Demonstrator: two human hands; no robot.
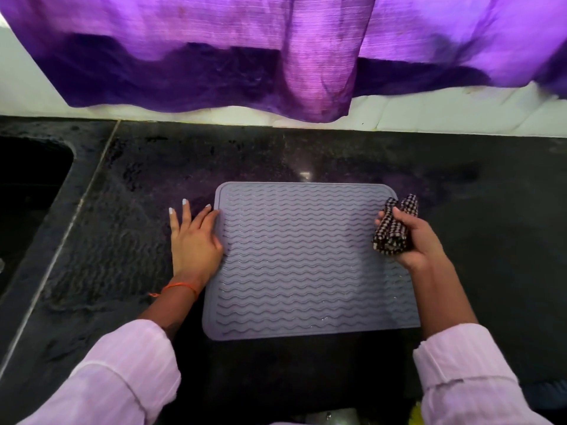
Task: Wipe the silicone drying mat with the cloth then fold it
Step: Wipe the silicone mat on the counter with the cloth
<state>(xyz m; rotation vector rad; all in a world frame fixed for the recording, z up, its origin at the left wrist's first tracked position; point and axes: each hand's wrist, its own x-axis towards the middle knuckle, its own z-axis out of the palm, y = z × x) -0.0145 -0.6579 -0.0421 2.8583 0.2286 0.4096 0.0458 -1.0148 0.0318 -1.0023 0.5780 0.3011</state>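
The silicone drying mat (pixel 306 259) lies flat on the dark surface (pixel 475 210); the left hand (pixel 193 240) rests flat, fingers straight, at its left edge; the right hand (pixel 411 237) grips the bunched checked cloth (pixel 394 225) over its right edge; the mat looks soft, floppy, probably grippy, best lifted by an edge or corner to fold; the sink (pixel 30 185) at far left is too dark to see inside

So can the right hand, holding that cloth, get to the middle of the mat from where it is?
Probably yes. The right hand grips the cloth at the mat's right edge, and nothing lies on the ridged surface. The left hand rests flat at the left edge, clear of the path.
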